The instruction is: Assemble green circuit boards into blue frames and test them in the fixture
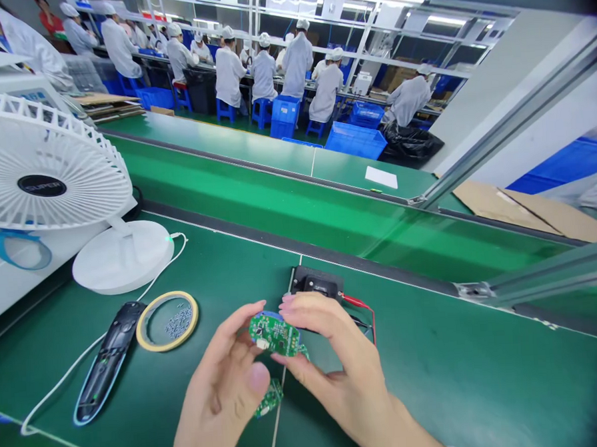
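A small green circuit board (275,334) with a white connector is held up over the bench, tilted toward me. My right hand (343,368) pinches its right end between thumb and fingers. My left hand (224,381) curls round the left end, with the index finger at the upper edge and the thumb apart from the board's face. Below the left thumb another green board (270,398) shows partly; whether it lies on the bench or touches the hand I cannot tell. Behind my right fingers sits a black fixture (317,279) with a red lead (355,302).
To the left are a tape roll (196,315) with small screws inside its ring, an open black elongated housing (108,360), and a white fan (125,256) with its cable. A green conveyor belt (257,199) runs beyond the bench. People in white coats work farther back.
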